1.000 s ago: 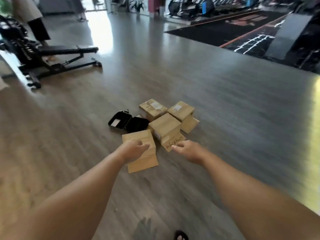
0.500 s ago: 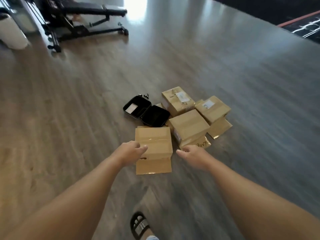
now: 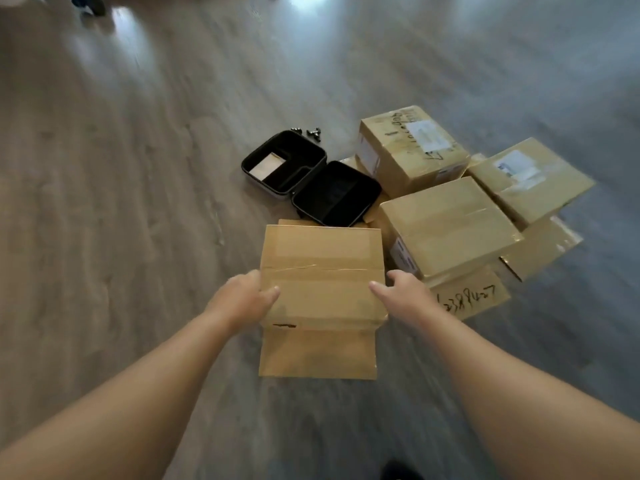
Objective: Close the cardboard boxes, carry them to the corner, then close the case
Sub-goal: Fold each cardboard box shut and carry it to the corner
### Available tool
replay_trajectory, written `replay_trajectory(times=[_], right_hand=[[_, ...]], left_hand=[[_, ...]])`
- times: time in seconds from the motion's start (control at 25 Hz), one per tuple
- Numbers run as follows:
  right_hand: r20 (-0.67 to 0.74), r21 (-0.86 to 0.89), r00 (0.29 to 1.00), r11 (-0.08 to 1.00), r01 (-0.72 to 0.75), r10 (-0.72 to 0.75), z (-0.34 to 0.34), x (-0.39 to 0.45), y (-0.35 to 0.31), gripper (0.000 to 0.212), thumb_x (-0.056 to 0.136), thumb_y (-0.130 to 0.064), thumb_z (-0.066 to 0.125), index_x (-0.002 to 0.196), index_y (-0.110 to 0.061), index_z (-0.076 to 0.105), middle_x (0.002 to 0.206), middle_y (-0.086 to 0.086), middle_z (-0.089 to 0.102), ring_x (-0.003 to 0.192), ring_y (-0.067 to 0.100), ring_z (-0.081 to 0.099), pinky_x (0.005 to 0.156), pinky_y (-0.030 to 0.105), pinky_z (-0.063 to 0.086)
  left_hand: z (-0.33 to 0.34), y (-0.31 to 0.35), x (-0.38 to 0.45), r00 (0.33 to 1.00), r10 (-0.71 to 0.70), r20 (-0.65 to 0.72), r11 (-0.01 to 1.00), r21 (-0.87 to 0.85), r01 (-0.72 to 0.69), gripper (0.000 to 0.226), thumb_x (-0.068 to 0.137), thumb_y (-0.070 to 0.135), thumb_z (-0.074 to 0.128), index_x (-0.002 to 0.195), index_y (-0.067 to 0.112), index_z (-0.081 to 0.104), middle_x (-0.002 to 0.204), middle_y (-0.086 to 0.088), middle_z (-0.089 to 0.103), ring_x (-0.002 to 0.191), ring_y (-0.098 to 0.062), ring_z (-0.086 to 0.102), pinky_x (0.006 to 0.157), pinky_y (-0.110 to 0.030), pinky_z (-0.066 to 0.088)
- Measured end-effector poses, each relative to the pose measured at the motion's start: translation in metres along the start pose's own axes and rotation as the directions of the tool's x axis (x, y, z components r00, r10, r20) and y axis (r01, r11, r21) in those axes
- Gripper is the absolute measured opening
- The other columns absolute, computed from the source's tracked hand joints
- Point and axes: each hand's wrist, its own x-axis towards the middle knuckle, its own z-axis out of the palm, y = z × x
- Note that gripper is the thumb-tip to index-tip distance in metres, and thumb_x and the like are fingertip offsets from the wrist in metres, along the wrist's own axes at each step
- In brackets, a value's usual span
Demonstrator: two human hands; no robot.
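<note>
I am bent over a grey wood-grain floor (image 3: 121, 237), and my 2 bare arms reach forward to the nearest plain brown cardboard box (image 3: 322, 282). Half a second ago my hands hung just short of its sides; now they have arrived. My left hand (image 3: 242, 299) is at the box's left edge with its thumb lying on the taped top. My right hand (image 3: 401, 294) meets the right edge in the same way, thumb on top. The remaining fingers of both hands drop behind the box's sides, so I cannot tell how tightly they hold. The view has also dropped closer to the floor.

This box looks the wrong way up: 1 loose flap (image 3: 317, 353) lies flat on the floor toward me. I judge I am about to lift or turn it so the flaps can be folded shut.

3 more brown cardboard boxes (image 3: 450, 226) sit clustered just right of it, flaps also splayed beneath them. Just beyond my box, the black hard-shell case (image 3: 311, 176) lies open in 2 halves. A few small metal parts (image 3: 308, 131) rest past it. No box looks moved yet.
</note>
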Motion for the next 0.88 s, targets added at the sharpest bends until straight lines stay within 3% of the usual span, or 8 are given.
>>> replay_trajectory(times=[0.16,0.32,0.44,0.6,0.68,0.8,0.88], right_hand=[[-0.104,0.07,0.994,0.997,-0.036,0.043,0.049,0.091,0.045,0.066,0.095,-0.054,0.056,0.145,-0.013,0.043,0.143,0.009,0.054,0.129,0.031,0.052,0.089,0.04,0.045],[-0.092,0.164,0.996,0.986,0.033,-0.018,0.067,0.144,0.054,0.061,0.092,-0.053,0.06,0.14,-0.017,0.049,0.131,0.006,0.06,0.117,0.029,0.057,0.094,0.043,0.05],[-0.127,0.122,0.992,0.992,0.036,-0.02,0.076,0.154,0.048,0.057,0.089,-0.051,0.065,0.13,-0.014,0.053,0.117,0.004,0.062,0.101,0.027,0.059,0.078,0.038,0.052],[-0.245,-0.041,0.968,0.998,0.043,-0.052,0.084,0.139,0.041,0.05,0.088,-0.058,0.057,0.106,-0.011,0.058,0.085,-0.003,0.057,0.073,0.019,0.054,0.055,0.03,0.036],[-0.295,-0.044,0.952,0.996,0.072,-0.082,0.088,0.132,0.028,0.057,0.089,-0.065,0.047,0.109,-0.013,0.059,0.091,0.001,0.061,0.078,0.023,0.057,0.061,0.033,0.038],[-0.26,-0.026,0.949,0.984,0.178,-0.178,0.097,0.127,0.001,0.065,0.09,-0.071,0.039,0.124,-0.019,0.06,0.109,0.003,0.065,0.097,0.029,0.06,0.074,0.037,0.041],[-0.239,-0.011,0.939,0.967,0.253,-0.248,0.101,0.124,-0.013,0.058,0.091,-0.069,0.041,0.118,-0.022,0.063,0.106,-0.001,0.066,0.099,0.026,0.061,0.078,0.038,0.046]], left_hand=[[0.049,-0.03,0.09,0.99,-0.12,-0.074,0.991,-0.068,0.115,0.048,0.094,0.055,0.053,0.115,0.012,0.05,0.12,-0.011,0.058,0.099,-0.027,0.054,0.075,-0.037,0.045],[0.073,-0.034,0.139,0.992,-0.078,-0.094,0.97,-0.237,0.054,0.048,0.091,0.052,0.059,0.118,0.013,0.053,0.116,-0.007,0.06,0.101,-0.026,0.059,0.081,-0.039,0.052],[0.083,-0.031,0.15,0.988,-0.094,-0.119,0.94,-0.338,0.049,0.059,0.082,0.052,0.067,0.124,0.012,0.053,0.117,-0.007,0.061,0.105,-0.028,0.06,0.091,-0.046,0.054],[0.08,-0.044,0.138,0.952,-0.238,-0.192,0.948,-0.257,0.185,0.084,0.084,0.069,0.054,0.14,0.007,0.043,0.135,-0.015,0.056,0.121,-0.036,0.054,0.097,-0.042,0.047],[0.07,-0.058,0.133,0.919,-0.318,-0.235,0.93,-0.263,0.255,0.09,0.086,0.074,0.045,0.141,0.003,0.043,0.137,-0.018,0.056,0.124,-0.038,0.053,0.097,-0.041,0.045],[0.052,-0.073,0.128,0.857,-0.392,-0.333,0.894,-0.358,0.27,0.09,0.088,0.074,0.044,0.135,-0.002,0.051,0.136,-0.023,0.057,0.127,-0.04,0.051,0.1,-0.042,0.042],[0.041,-0.077,0.126,0.803,-0.43,-0.413,0.882,-0.382,0.276,0.089,0.085,0.078,0.041,0.125,0.0,0.058,0.128,-0.022,0.061,0.121,-0.04,0.055,0.09,-0.04,0.044]])
